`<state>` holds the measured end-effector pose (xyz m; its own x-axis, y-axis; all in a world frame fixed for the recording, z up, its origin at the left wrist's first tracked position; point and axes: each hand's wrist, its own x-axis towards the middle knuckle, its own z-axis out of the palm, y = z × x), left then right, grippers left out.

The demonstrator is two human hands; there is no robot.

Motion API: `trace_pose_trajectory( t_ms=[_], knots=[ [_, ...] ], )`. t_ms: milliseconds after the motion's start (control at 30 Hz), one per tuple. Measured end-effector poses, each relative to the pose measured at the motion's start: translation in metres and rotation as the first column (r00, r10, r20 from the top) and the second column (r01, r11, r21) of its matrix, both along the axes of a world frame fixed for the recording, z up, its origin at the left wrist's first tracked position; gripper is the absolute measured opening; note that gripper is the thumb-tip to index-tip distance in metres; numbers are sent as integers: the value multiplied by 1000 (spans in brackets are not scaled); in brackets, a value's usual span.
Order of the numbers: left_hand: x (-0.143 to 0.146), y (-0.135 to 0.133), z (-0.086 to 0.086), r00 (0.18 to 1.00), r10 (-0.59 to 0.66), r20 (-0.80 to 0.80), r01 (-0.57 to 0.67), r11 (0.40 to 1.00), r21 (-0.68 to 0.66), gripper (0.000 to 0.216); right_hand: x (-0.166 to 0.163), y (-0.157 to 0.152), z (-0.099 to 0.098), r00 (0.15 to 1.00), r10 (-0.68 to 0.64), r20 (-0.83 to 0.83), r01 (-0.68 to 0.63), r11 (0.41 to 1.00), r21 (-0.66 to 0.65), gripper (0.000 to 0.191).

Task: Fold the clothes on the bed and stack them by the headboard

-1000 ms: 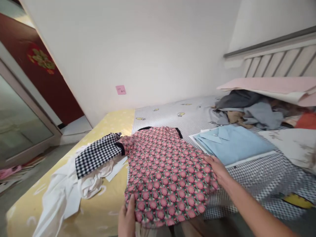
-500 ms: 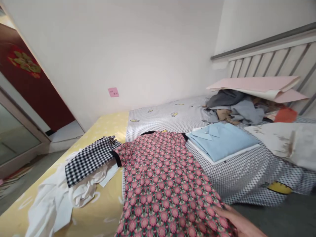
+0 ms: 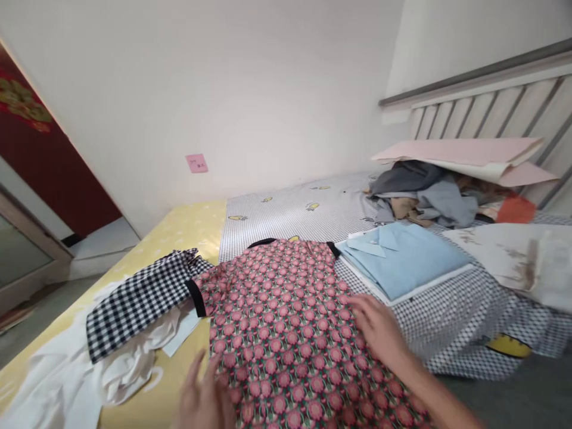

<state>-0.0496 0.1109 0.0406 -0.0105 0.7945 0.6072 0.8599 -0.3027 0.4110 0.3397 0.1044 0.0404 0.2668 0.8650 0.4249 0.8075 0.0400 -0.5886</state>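
a short-sleeved floral shirt [image 3: 286, 322], pink with black trim, is laid out across the bed, its neck end turned toward twelve o'clock and its lower end cut off by the view at six. from its middle, the right hand [image 3: 379, 330] is found at three o'clock, with its fingertips placed at the shirt's side edge; the fingers are lightly bent, and whether any cloth is pinched cannot be told. the left hand [image 3: 205, 396] is held at eight o'clock, beside the opposite edge, blurred, with its fingers spread; contact with the cloth cannot be made out. most of the shirt is thus set between the two hands and beyond them.

at nine o'clock, next to one black cuff, a checked cloth [image 3: 138, 304] is rested on crumpled white clothes [image 3: 127, 369]. at two o'clock, just beside the other cuff, a folded blue shirt [image 3: 411, 259] is seen. past it, between one and two, a clothes pile [image 3: 429, 190] is topped by a pink sheet [image 3: 469, 152]. the bed is covered by a yellow sheet [image 3: 196, 217] and a patterned sheet [image 3: 277, 211]. at eleven, a pink card [image 3: 196, 163] is fixed to the wall [image 3: 268, 89].
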Motion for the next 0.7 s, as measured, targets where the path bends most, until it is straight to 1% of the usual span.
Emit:
trace_pose_trajectory(
  t_ms=[33, 67, 100, 133, 167, 233, 300, 367, 433, 500, 567, 700],
  knots=[
    [20, 23, 4, 982, -73, -173, 82, 996, 44, 60, -23, 23, 7, 998, 28, 49, -29, 1000, 12, 43],
    [40, 46, 6, 960, -147, -238, 158, 987, 27, 61, -46, 44, 10, 995, 48, 92, -48, 999, -5, 45],
    [59, 67, 6, 940, -202, -276, 213, 977, 11, 59, -67, 65, 9, 988, 82, 129, -76, 996, -54, 48],
    [74, 86, 3, 910, -253, -330, 249, 967, -55, 57, -84, 83, 6, 980, 118, 162, -102, 989, -108, 50],
    [85, 103, -1, 873, -275, -402, 224, 960, -171, 55, -97, 98, 1, 970, 163, 182, -132, 976, -171, 52],
    [93, 132, -12, 829, -235, -507, 66, 942, -328, 55, -107, 123, -12, 951, 224, 214, -165, 951, -262, 56],
    [87, 154, -21, 800, -152, -581, -101, 919, -381, 60, -99, 142, -23, 942, 231, 244, -149, 937, -315, 63],
    [75, 174, -23, 795, -91, -599, -203, 892, -405, 65, -79, 159, -28, 939, 194, 284, -88, 933, -349, 67],
    [62, 192, -19, 813, -71, -578, -245, 859, -450, 65, -55, 179, -27, 934, 150, 324, -14, 922, -387, 69],
    [53, 210, -16, 845, -51, -532, -254, 837, -484, 65, -32, 200, -25, 927, 116, 358, 49, 907, -419, 71],
    [46, 226, -16, 870, -12, -494, -255, 845, -470, 66, -14, 220, -24, 922, 79, 379, 104, 892, -439, 70],
    [34, 250, -25, 869, 90, -487, -290, 889, -354, 65, 11, 249, -29, 911, -31, 412, 222, 879, -423, 73]
  ],
)
